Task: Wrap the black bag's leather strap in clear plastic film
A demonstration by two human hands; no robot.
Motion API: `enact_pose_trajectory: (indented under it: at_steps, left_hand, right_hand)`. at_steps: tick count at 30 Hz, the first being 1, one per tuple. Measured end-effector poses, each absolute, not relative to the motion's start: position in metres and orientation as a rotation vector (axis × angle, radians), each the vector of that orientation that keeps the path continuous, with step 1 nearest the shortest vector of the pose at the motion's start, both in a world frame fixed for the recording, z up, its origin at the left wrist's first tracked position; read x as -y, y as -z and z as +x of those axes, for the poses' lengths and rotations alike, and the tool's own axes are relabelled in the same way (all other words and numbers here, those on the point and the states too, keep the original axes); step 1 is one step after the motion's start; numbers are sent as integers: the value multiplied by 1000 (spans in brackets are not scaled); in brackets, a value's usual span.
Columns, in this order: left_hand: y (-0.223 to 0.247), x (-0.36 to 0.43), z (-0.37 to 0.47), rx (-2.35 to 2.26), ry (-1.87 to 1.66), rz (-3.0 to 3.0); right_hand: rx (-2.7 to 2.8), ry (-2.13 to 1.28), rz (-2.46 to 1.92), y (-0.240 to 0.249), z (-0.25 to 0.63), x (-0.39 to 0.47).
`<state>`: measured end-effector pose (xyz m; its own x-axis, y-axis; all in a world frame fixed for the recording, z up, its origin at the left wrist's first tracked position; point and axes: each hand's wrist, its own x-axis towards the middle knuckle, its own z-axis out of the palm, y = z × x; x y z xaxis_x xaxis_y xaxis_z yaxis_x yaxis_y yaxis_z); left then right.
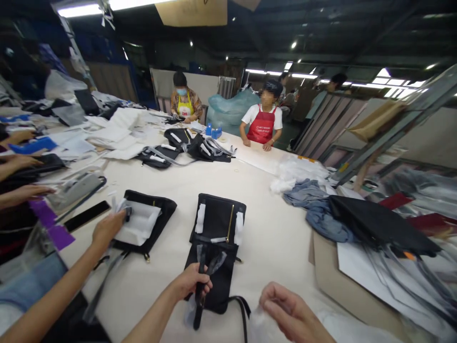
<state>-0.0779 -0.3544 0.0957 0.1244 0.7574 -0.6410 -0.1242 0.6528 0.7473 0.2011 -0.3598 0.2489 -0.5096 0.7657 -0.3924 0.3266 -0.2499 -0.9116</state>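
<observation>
A black strap is gripped by the left hand, fingers curled shut around it, over the near end of a black bag lying flat on the table. The right hand is loosely curled — clear film pinched at its fingertips. Beside it, another person's hand rests on a second bag.

A long pale table fills a dim workshop. Above it, a dark ceiling carries strip lights. Beyond its far end stand pale wall panels; right of it, a leaning metal frame.
</observation>
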Motion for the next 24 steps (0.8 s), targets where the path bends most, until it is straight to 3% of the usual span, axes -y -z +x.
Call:
enact_pose_trajectory:
  at_steps: [6,12,15,19,24]
  left_hand:
    - [-145,427,-86,-1601,-915,882]
    - [-199,478,-34,-850,-1005,639]
    - [-197,499,-18,-848,-1052,427]
    - [-204,522,-62,-1032,-1148,238]
    - [-242,562,-161,-1282,-1351,187]
  right_hand:
    - [1543,-1817,-1248,-251,177,398]
    - [1580,-1735,-1159,-231,118,410]
    - [1672,-1708,-1139,-221,98,411]
    - [1765,-1684,-1130,-206,95,409]
    - [1416,-1853,-1322,-156,95,404]
